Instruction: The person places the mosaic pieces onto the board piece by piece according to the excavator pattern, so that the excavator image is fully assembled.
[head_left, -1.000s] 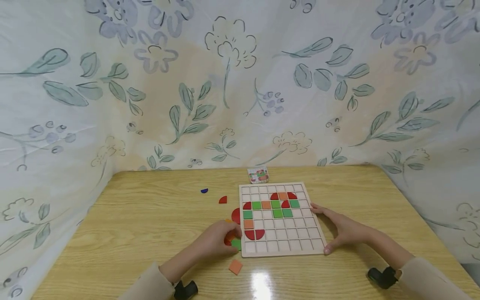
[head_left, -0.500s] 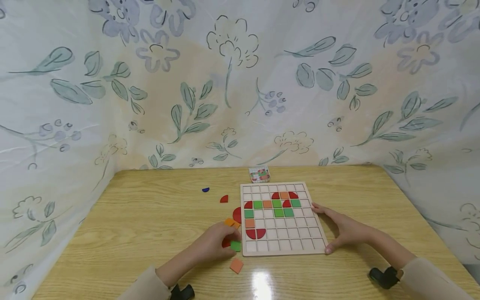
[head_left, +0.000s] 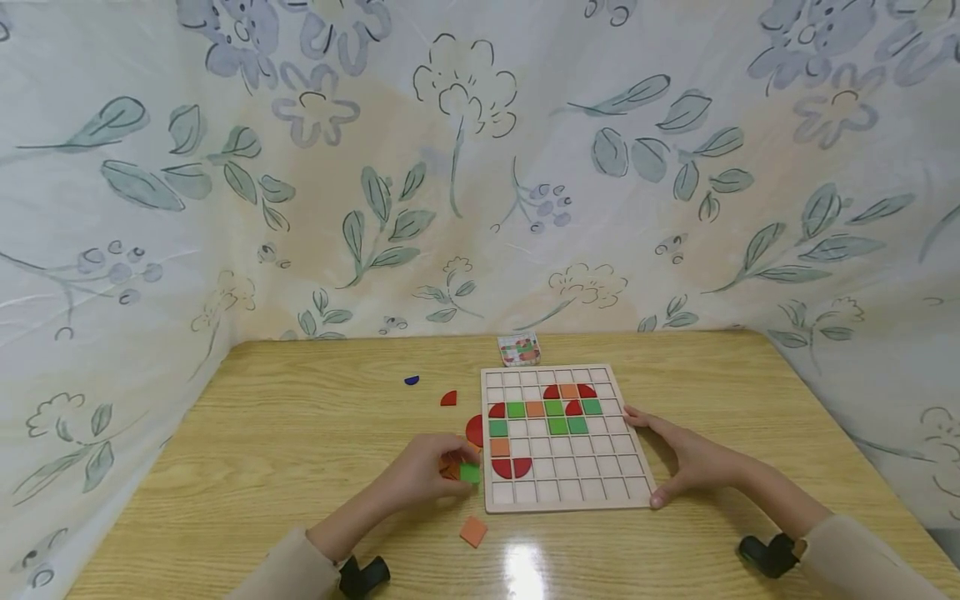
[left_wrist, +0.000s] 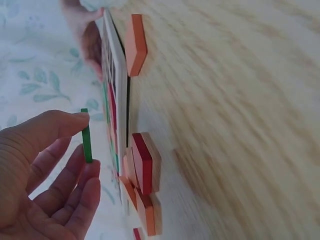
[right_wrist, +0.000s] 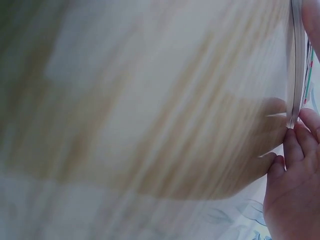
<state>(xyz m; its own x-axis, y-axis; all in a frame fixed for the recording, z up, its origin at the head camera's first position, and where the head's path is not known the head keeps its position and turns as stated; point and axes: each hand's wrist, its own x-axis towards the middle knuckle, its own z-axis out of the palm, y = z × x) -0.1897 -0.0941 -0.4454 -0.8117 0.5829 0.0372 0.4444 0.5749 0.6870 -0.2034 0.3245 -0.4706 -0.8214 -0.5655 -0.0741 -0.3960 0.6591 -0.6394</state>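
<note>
My left hand (head_left: 420,473) pinches a green square tile (head_left: 469,473) just off the board's left edge. The left wrist view has this tile (left_wrist: 87,140) edge-on, raised off the table between thumb and fingertips. The pale wooden grid board (head_left: 592,467) lies flat, with red quarter-circle, green and orange square tiles in some cells. My right hand (head_left: 693,458) rests along the board's right side, thumb at the near corner and fingers spread against the edge. In the right wrist view, the fingertips (right_wrist: 295,131) touch the board's rim.
Loose red and orange tiles (left_wrist: 143,162) lie beside the board's left edge, partly hidden by my left hand. One orange tile (head_left: 473,531) lies nearer. A red quarter-circle (head_left: 449,398) and a blue half-round piece (head_left: 412,380) sit farther left. Behind the board is a pattern card (head_left: 519,350).
My left hand has taken the green tile from the loose pieces and lifted it slightly. The right hand stays in place on the board's edge.
</note>
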